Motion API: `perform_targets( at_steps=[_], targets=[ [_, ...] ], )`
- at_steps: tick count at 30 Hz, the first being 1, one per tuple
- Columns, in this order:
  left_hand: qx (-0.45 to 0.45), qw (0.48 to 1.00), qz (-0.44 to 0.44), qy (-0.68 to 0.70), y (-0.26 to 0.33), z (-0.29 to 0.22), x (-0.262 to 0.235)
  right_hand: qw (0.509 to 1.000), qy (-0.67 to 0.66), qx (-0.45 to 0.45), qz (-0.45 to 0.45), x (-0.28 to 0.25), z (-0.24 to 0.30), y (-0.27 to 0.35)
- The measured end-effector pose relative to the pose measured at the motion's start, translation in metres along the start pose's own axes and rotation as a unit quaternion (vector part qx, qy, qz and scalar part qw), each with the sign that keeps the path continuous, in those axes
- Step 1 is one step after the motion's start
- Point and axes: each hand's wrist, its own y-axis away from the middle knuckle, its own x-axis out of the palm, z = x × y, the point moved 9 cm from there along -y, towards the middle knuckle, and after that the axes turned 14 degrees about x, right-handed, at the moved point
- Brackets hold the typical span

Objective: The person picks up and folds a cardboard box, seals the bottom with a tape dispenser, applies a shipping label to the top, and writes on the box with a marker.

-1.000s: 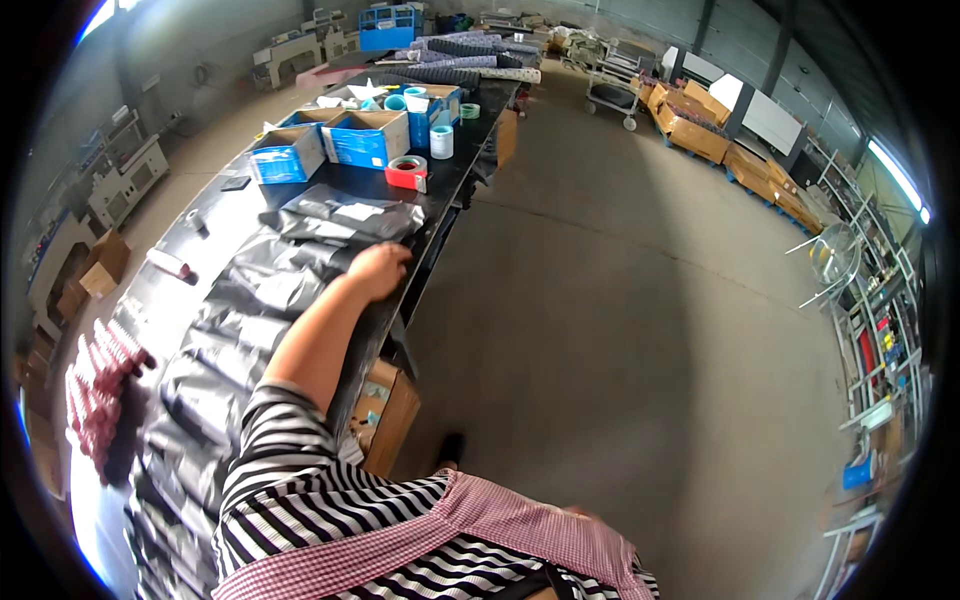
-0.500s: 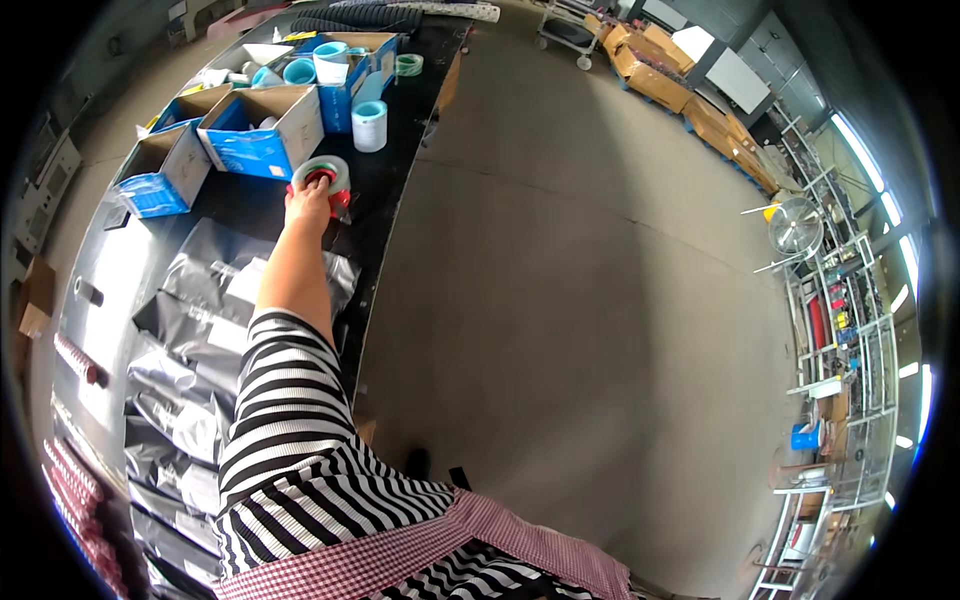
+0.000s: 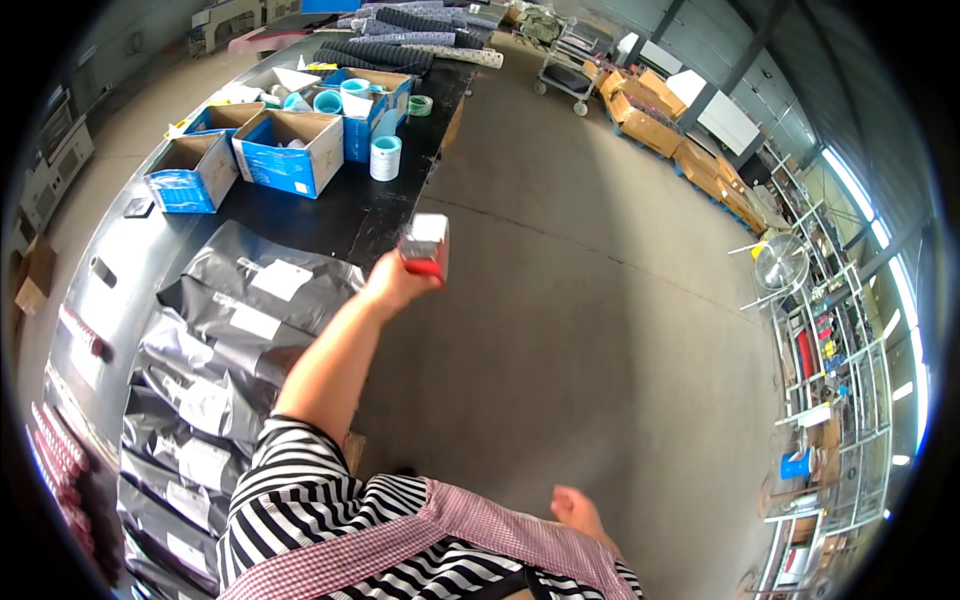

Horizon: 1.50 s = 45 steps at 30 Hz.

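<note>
My left hand (image 3: 392,285) is closed around a red tape dispenser (image 3: 423,264) carrying a roll of tape, held up past the table's right edge and over the floor. The roll is slightly blurred. Low in the view, near my waist, my right hand (image 3: 578,508) is loosely curled, and nothing shows in it. Dark plastic-wrapped packages (image 3: 255,322) with white labels lie overlapped on the table beneath and beside my left forearm. Beyond them stands a white roll with a light blue core (image 3: 385,158).
Blue-and-brown open cartons (image 3: 290,155) stand on the black table (image 3: 325,220), some holding light blue rolls. Fabric rolls (image 3: 375,58) lie at its far end. Across the floor are a wheeled cart (image 3: 572,75), large cardboard boxes (image 3: 650,118), a fan (image 3: 782,263) and metal racks (image 3: 832,395).
My left hand has lifted the tape dispenser off the table and drawn it nearer and rightward, over the floor. My right hand has come into view at the bottom.
</note>
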Motion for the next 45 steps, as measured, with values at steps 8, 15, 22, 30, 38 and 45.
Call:
perform_targets(
  at_steps=[8,15,22,30,38,45],
  targets=[
    [-0.108,0.904,0.048,0.410,0.322,-0.088,0.173,0.809,0.081,-0.549,-0.195,-0.019,0.188,0.148],
    [-0.065,0.924,0.056,0.374,0.550,-0.120,0.230,0.862,-0.036,-0.495,0.106,0.050,0.060,0.211],
    [-0.023,0.995,-0.058,0.074,0.769,-0.190,0.201,0.804,-0.029,-0.510,0.304,0.086,-0.036,0.362],
    [0.187,0.886,-0.281,-0.317,1.008,-0.313,0.169,0.704,0.098,-0.562,0.422,0.183,-0.121,0.541],
    [0.032,0.814,-0.460,-0.354,1.371,-0.350,0.195,0.545,0.241,-0.517,0.614,0.349,-0.282,0.801],
    [-0.086,0.583,-0.778,-0.218,1.655,-0.359,0.290,0.276,0.407,-0.478,0.727,0.448,-0.428,1.026]
  ],
)
